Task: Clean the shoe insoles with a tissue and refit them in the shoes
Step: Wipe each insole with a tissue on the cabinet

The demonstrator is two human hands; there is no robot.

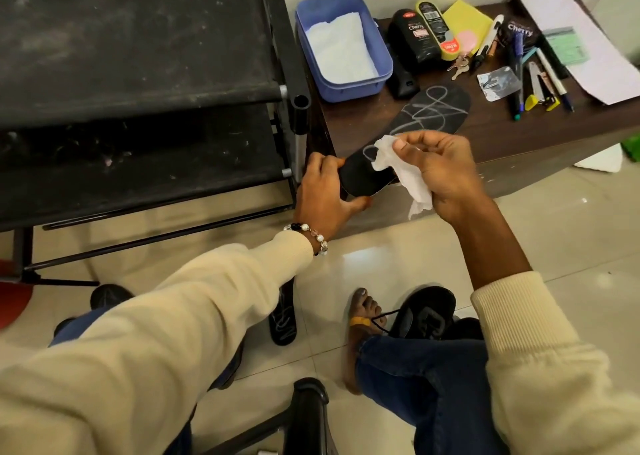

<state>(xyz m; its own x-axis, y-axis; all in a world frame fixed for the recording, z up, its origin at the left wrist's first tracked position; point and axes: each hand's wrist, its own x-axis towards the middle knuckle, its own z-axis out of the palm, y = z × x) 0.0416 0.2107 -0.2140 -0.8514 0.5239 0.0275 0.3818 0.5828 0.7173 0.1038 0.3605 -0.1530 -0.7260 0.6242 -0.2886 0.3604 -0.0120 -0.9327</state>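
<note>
At the far left stands a dusty black metal-framed rack with fabric shelves (138, 74). Just right of it, on the far left corner of a dark brown wooden table (485, 132), sits a blue plastic tub (384, 53) lined with white tissue paper. The left hand (325, 195), a beaded bracelet on its wrist, grips the near heel end of a flat black shoe insole scribbled with white loops (415, 125), thumb beneath and fingers curled over the edge; the insole lies across the table's near edge, its toe pointing far right. On the floor below, a second black insole with white marks (284, 323) lies partly hidden by the left sleeve. The right hand (446, 174) pinches a crumpled white tissue (398, 174) against the insole's middle. Near right on the tiled floor, a black lace-up shoe (426, 312) sits beside a bare foot. Black polish bottles (408, 39) and pens lie far right on the table.
</note>
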